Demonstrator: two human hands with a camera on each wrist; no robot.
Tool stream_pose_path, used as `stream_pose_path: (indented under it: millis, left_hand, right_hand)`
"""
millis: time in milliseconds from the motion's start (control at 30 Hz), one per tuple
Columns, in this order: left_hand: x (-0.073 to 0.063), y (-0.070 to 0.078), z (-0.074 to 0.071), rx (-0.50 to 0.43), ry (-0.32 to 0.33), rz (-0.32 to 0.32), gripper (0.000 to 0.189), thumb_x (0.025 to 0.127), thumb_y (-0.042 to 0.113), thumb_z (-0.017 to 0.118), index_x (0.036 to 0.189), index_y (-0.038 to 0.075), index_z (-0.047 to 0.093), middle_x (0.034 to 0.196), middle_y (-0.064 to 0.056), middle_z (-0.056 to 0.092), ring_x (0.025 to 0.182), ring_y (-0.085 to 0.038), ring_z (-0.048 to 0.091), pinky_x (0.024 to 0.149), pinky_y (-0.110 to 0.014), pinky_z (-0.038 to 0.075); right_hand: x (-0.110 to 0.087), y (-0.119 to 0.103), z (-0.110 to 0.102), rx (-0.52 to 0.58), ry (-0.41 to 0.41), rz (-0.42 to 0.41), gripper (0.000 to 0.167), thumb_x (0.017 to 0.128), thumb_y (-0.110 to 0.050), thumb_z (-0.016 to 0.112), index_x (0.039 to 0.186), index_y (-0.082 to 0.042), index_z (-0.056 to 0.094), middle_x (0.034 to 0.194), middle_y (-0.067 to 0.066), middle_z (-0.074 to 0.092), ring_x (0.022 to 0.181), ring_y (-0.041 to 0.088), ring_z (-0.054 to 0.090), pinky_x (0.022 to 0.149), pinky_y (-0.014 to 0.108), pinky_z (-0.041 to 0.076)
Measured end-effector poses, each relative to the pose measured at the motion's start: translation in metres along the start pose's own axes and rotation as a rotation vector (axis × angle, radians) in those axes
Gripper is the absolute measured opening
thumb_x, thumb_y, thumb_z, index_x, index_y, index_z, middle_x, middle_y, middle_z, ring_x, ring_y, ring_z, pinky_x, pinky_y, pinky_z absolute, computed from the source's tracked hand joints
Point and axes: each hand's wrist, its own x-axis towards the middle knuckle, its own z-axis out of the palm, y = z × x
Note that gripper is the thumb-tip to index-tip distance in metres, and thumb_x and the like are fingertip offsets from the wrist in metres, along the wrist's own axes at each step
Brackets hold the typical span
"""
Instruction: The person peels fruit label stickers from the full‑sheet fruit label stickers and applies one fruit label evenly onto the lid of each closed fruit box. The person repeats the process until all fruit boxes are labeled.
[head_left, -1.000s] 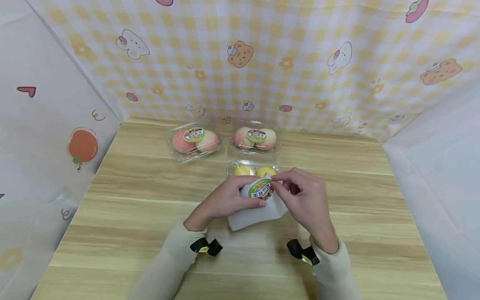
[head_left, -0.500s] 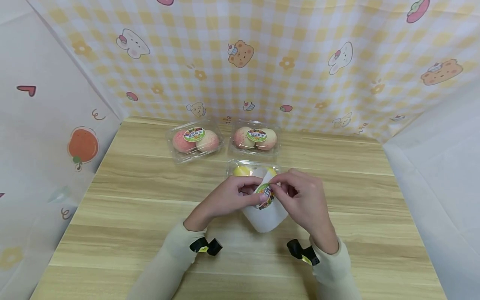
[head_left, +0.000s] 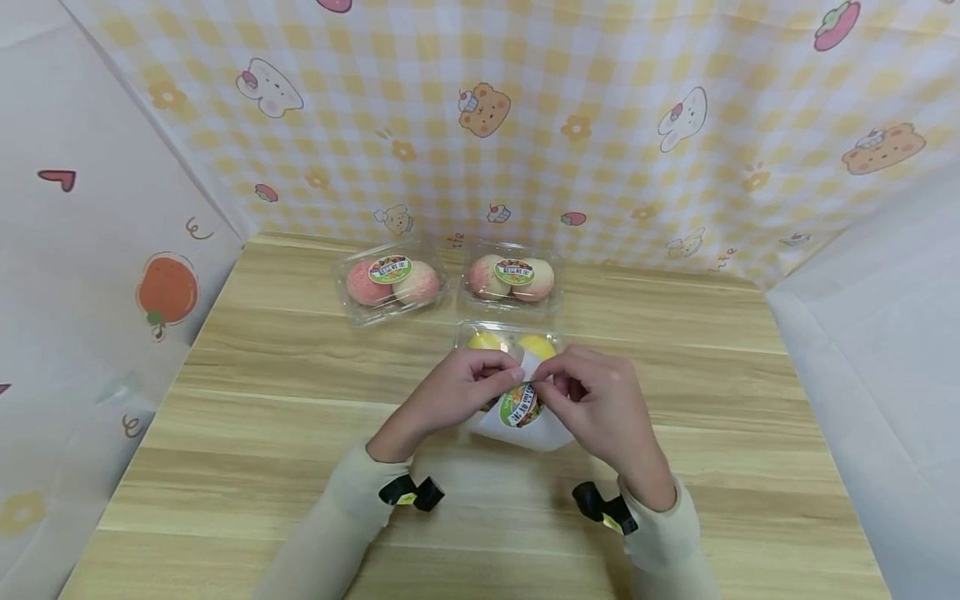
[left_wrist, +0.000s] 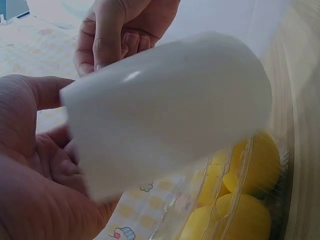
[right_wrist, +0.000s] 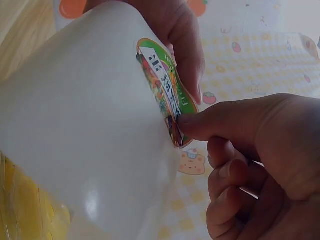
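An oval fruit label sticker [head_left: 521, 406], green with a printed fruit picture, lies on a curved white backing sheet [left_wrist: 170, 110]. My left hand [head_left: 461, 387] pinches the sheet between thumb and fingers. My right hand [head_left: 603, 400] pinches the sticker's edge, and in the right wrist view its thumb [right_wrist: 192, 125] presses on that edge. How much of the sticker is lifted off the sheet, I cannot tell. Just behind the hands stands a clear plastic box [head_left: 487, 325] holding yellow fruit [left_wrist: 245, 217], partly hidden by the hands and the sheet.
Two clear boxes of pink and cream peaches, a left one [head_left: 356, 310] and a right one [head_left: 551, 304], stand at the back, each with an oval label on its lid. The wooden table [head_left: 300, 450] ends at a checked cloth [head_left: 570, 179].
Between the two hands, the sheet and sticker have been turned and curled, and the sheet's lower edge has shifted. My left fingers have moved up along it. The boxes have not moved.
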Motion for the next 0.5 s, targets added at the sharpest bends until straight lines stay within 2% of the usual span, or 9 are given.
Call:
stream_pose_path:
  millis: [267, 500]
  left_hand:
    - [-0.0012, 0.0016, 0.0013, -0.012, 0.024, -0.009, 0.020, 0.110, 0.011, 0.064, 0.097, 0.002, 0.074, 0.073, 0.002, 0.061, 0.066, -0.014, 0.054, 0.060, -0.024, 0.045]
    - [-0.0020, 0.0040, 0.0001, -0.007, 0.042, -0.023, 0.020, 0.110, 0.013, 0.064, 0.095, 0.002, 0.073, 0.072, 0.002, 0.061, 0.066, -0.014, 0.057, 0.062, -0.025, 0.049]
  right_hand:
    - [-0.0006, -0.0006, 0.0000, 0.008, -0.013, 0.002, 0.026, 0.083, 0.011, 0.083, 0.086, -0.014, 0.077, 0.073, -0.011, 0.057, 0.060, 0.006, 0.049, 0.053, 0.017, 0.039]
    - [-0.0010, -0.0016, -0.0024, 0.030, -0.014, 0.020, 0.027, 0.084, 0.011, 0.085, 0.086, -0.015, 0.077, 0.074, -0.012, 0.056, 0.060, 0.007, 0.048, 0.053, 0.018, 0.039]
